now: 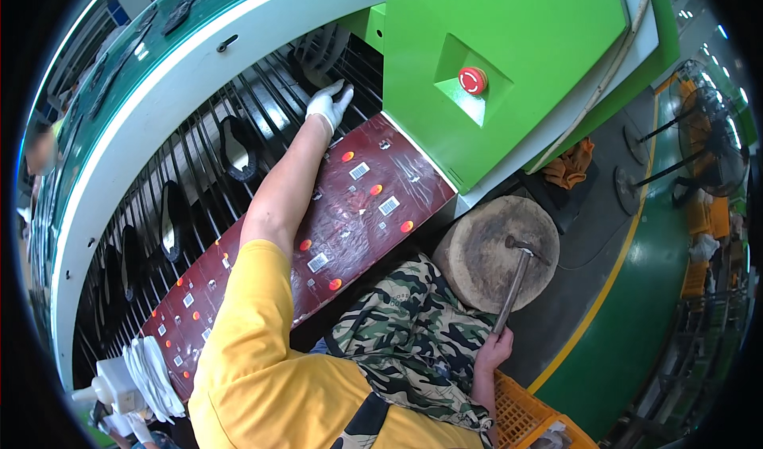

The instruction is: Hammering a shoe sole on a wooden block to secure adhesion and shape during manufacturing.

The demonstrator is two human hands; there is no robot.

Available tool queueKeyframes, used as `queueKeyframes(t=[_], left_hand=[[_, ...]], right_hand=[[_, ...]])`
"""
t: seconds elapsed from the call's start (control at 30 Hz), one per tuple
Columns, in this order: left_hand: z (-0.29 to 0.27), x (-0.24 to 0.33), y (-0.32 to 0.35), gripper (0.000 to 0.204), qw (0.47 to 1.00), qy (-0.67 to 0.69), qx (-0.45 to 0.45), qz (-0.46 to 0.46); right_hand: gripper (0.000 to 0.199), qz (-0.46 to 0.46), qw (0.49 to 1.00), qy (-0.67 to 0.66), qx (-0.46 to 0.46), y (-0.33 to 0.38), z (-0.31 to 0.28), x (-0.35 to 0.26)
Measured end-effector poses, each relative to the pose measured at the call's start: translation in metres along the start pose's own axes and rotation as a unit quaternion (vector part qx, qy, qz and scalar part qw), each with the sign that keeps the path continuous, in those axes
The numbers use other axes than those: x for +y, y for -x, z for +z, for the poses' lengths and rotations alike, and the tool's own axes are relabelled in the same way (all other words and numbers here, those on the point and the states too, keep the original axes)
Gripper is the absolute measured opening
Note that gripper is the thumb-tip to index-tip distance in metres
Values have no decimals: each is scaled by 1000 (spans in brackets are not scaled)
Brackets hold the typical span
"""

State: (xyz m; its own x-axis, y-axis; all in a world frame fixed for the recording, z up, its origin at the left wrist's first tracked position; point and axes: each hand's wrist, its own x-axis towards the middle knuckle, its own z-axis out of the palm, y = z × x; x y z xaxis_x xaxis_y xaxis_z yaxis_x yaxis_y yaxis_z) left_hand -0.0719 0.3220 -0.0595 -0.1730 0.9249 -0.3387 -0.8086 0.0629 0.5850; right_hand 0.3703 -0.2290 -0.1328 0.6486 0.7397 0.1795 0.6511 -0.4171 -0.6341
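My left hand (329, 106), in a white glove, reaches over a conveyor of dark metal rods (274, 107). Its fingers look slightly apart, close to a dark shoe piece (311, 71) at the mouth of the green machine; I see nothing held in them. Bare-skinned, my right hand (494, 350) is closed round the handle of a hammer (517, 286). The hammer's head rests on a round wooden block (477, 250). Black shoe pieces with pale insides, one (237, 151) nearer the machine and another (170, 222) farther left, lie on the rods.
A green machine housing (509, 20) with a red emergency button (472, 81) rises ahead. Under my left arm runs a maroon, sticker-dotted ledge (373, 203). White cloths (155, 377) hang at its left end. An orange crate (517, 409) stands at lower right, floor fans (707, 143) farther off.
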Motion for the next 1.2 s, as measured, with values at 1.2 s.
queueKeyframes(t=[1.2], left_hand=[[8, -30, 426, 34, 811, -349, -196, -426]], right_hand=[[24, 251, 855, -376, -256, -65, -27, -38]])
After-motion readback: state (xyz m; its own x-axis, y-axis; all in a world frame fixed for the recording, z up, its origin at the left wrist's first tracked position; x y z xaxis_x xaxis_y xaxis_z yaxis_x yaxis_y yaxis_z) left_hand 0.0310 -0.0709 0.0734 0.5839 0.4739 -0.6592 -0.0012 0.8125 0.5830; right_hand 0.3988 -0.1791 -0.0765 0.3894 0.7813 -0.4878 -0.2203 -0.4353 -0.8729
